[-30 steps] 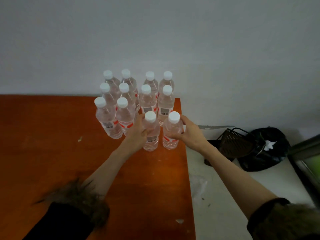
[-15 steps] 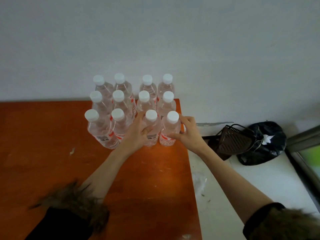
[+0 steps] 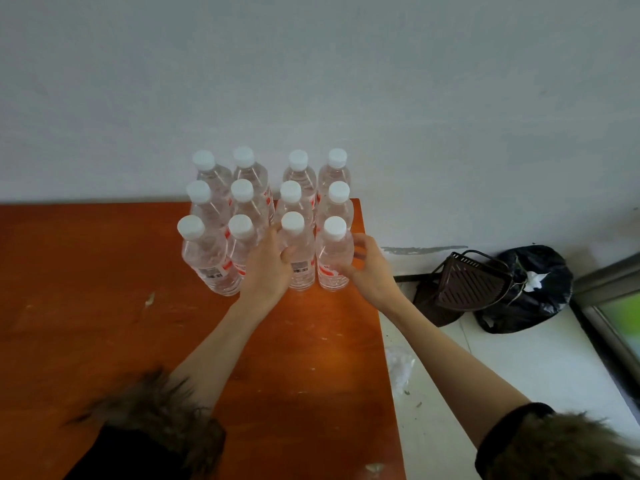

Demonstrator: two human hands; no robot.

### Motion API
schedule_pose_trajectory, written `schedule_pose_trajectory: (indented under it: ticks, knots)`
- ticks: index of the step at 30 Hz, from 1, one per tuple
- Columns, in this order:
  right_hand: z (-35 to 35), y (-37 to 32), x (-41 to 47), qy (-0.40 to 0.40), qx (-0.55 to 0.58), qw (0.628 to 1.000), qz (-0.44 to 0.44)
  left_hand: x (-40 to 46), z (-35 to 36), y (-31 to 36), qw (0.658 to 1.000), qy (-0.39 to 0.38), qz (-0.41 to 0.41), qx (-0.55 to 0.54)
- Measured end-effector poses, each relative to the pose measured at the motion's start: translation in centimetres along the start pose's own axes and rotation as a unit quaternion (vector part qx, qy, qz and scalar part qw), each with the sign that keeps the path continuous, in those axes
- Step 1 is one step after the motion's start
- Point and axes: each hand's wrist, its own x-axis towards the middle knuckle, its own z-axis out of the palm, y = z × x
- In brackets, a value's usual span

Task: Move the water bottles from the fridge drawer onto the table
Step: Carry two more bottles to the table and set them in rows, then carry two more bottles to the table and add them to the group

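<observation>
Twelve water bottles (image 3: 266, 216) stand on the table's (image 3: 104, 323) far right corner.

Both hands have pushed the two front bottles (image 3: 313, 258) back against the rows.

Bare table (image 3: 86, 306) left of bottles (image 3: 266, 216)
</observation>
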Motion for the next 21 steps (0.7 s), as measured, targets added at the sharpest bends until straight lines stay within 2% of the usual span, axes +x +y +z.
schedule_pose_trajectory:
  ticks: [7, 11, 16, 19, 21]
  knots:
    - [-0.6, -0.7, -0.8, -0.046, 0.007, 0.999, 0.007, -1.2, -0.5, 0.8, 0.999, -0.023, 0.015, 0.032]
    - [-1.5, -0.9, -2.8, -0.035, -0.016, 0.999, -0.023, -2.8, -0.7, 1.5, 0.998, -0.038, 0.032, 0.037]
    - [-4.5, 0.3, -6.4, 0.001, -0.156, 0.986, -0.05, -6.8, -0.2, 3.0, 0.99, -0.081, 0.054, 0.102]
    - [-7.3, 0.5, -9.2, 0.026, -0.241, 0.967, -0.086, -9.0, 0.3, 4.6, 0.979, -0.093, 0.147, 0.103]
    - [-9.5, 0.7, -11.2, 0.055, -0.306, 0.944, -0.106, -9.9, 0.5, 6.1, 0.965, -0.092, 0.193, 0.153]
